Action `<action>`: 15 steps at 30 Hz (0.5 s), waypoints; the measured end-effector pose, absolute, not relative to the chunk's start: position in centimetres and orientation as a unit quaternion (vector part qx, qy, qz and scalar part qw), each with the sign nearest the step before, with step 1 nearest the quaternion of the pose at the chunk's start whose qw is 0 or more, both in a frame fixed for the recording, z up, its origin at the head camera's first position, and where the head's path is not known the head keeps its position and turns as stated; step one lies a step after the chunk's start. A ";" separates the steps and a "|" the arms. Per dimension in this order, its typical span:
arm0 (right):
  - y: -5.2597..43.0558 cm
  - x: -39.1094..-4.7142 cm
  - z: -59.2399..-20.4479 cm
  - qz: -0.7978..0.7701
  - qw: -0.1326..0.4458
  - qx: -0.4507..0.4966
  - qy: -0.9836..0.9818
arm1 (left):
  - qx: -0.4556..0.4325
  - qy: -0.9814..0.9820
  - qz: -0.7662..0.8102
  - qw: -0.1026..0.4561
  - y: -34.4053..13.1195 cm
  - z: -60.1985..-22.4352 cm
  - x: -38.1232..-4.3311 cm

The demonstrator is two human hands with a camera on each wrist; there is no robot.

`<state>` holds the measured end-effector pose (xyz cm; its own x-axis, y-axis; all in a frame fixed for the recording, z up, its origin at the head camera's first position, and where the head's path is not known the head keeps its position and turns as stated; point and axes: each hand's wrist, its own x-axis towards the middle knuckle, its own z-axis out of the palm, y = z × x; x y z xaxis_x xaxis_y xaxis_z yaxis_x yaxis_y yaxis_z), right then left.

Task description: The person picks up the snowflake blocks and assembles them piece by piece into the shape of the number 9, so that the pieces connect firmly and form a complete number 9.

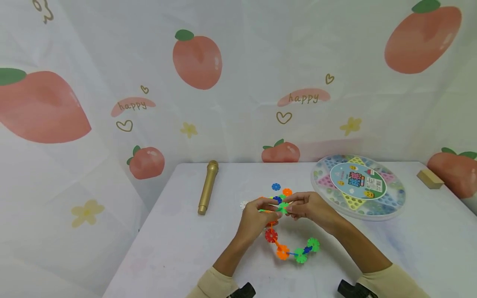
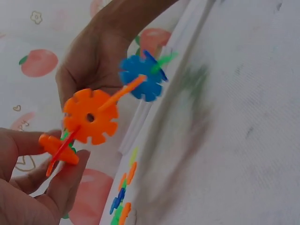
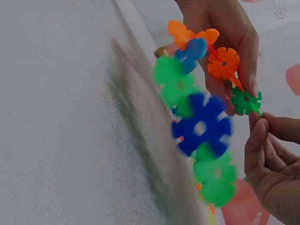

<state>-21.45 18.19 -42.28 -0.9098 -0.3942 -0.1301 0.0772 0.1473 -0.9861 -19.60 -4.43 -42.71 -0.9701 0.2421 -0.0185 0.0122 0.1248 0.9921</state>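
My left hand (image 1: pixel 255 217) grips a chain of interlocking plastic snowflake discs by an orange disc (image 2: pixel 59 149), between thumb and fingers. From it the chain curves down in front, through a red disc (image 1: pixel 271 235) and an orange disc (image 1: pixel 283 252) to a green end disc (image 1: pixel 313 244). In the right wrist view a dark blue disc (image 3: pixel 201 125) hangs near the camera. My right hand (image 1: pixel 309 209) meets the left fingertips and pinches a green disc (image 3: pixel 255 109) at its edge. That disc sits against the chain's orange piece.
Behind the hands lie several loose discs, among them a blue disc (image 1: pixel 276 186) and an orange disc (image 1: pixel 287 192). A gold microphone-shaped rod (image 1: pixel 208 188) lies to the left. At the right are a round, star-patterned clear case (image 1: pixel 324 205) and a wooden block (image 1: pixel 430 179).
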 end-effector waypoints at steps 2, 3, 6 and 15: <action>18.2 -21.4 -42.3 -0.641 0.180 -0.106 0.738 | 0.089 0.747 0.650 0.109 -4.5 -42.6 -19.6; 18.1 -21.4 -42.3 -0.639 0.180 -0.107 0.740 | 0.093 0.747 0.647 0.119 -4.6 -42.6 -19.7; 18.0 -21.3 -42.2 -0.632 0.186 -0.098 0.746 | 0.103 0.749 0.641 0.133 -4.8 -42.4 -19.7; 17.4 -21.2 -42.4 -0.613 0.192 -0.113 0.758 | 0.110 0.736 0.652 0.144 -5.5 -42.3 -19.8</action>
